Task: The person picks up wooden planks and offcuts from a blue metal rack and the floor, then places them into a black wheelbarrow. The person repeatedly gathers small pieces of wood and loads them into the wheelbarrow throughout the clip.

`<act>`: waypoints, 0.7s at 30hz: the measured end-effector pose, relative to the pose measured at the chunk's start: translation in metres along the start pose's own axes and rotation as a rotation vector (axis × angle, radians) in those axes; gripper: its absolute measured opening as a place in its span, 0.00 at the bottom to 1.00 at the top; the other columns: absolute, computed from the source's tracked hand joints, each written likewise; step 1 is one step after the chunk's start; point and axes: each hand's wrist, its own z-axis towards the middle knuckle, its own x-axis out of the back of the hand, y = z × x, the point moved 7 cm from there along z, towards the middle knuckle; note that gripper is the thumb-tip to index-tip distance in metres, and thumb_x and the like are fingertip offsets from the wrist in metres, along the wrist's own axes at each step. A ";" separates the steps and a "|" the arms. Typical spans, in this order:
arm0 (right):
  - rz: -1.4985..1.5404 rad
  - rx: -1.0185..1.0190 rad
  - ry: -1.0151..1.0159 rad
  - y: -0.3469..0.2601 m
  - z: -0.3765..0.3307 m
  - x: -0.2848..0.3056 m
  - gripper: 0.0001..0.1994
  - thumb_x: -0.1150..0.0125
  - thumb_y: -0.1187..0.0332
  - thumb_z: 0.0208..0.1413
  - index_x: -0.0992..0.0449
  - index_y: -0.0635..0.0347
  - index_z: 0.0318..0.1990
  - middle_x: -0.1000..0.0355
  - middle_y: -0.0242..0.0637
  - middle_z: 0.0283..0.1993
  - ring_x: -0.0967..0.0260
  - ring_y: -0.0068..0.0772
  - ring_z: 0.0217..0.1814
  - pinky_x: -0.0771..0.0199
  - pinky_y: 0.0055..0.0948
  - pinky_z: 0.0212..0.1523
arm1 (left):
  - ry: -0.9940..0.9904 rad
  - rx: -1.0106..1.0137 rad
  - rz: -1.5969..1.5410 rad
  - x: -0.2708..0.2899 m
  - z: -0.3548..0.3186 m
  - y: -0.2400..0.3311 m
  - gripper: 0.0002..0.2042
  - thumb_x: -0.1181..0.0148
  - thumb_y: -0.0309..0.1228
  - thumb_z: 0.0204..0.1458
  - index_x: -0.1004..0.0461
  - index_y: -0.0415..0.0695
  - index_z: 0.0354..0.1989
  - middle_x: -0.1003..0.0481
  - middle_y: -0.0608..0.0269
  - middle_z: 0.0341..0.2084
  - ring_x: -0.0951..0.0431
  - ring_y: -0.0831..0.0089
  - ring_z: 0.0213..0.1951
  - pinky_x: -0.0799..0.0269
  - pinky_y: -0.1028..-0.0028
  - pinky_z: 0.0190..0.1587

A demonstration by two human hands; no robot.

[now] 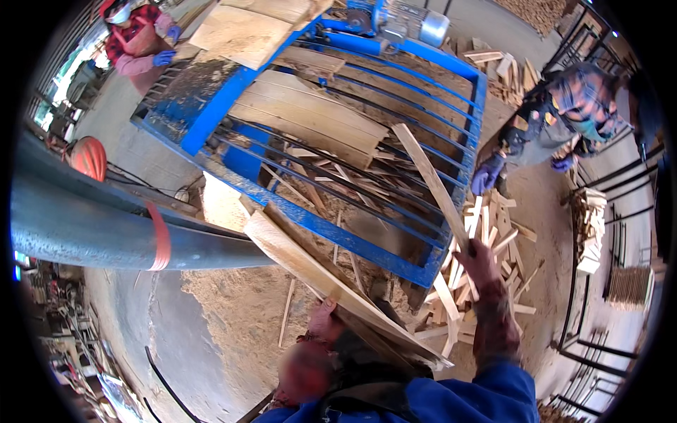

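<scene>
Left hand [324,319]: I had it gripping a pale board [310,266] beside the blue frame's [395,259] near edge.
Right hand [479,264]: I had it closed round a narrow wooden strip [431,185], slanting over the frame's right edge.
Sawn planks [310,116]: lay on its bars, toward the left edge.

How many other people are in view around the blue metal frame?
2: a person in a red-checked top, upper left; another person in a plaid top, right. More may be hidden.
</scene>
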 end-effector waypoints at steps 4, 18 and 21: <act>0.383 0.115 -0.129 -0.077 -0.069 -0.025 0.23 0.28 0.62 0.49 0.26 0.69 0.47 0.22 0.43 0.34 0.25 0.27 0.36 0.24 0.31 0.35 | -0.131 0.007 -0.061 -0.063 -0.004 0.032 0.40 0.31 0.44 0.47 0.44 0.39 0.65 0.35 0.53 0.60 0.30 0.63 0.56 0.33 0.60 0.59; 0.386 0.590 -0.609 -0.181 -0.081 -0.097 0.18 0.52 0.56 0.66 0.26 0.64 0.45 0.27 0.53 0.37 0.27 0.55 0.40 0.27 0.41 0.41 | -0.320 -0.040 -0.132 -0.111 0.019 0.055 0.41 0.30 0.47 0.42 0.41 0.38 0.61 0.29 0.54 0.49 0.28 0.58 0.52 0.32 0.54 0.57; 0.262 0.705 -0.592 -0.178 -0.054 -0.085 0.13 0.42 0.61 0.60 0.22 0.60 0.43 0.25 0.46 0.38 0.26 0.49 0.41 0.24 0.37 0.41 | -0.253 -0.063 -0.057 -0.092 0.030 0.055 0.39 0.32 0.50 0.41 0.38 0.40 0.59 0.29 0.58 0.44 0.28 0.62 0.47 0.32 0.56 0.53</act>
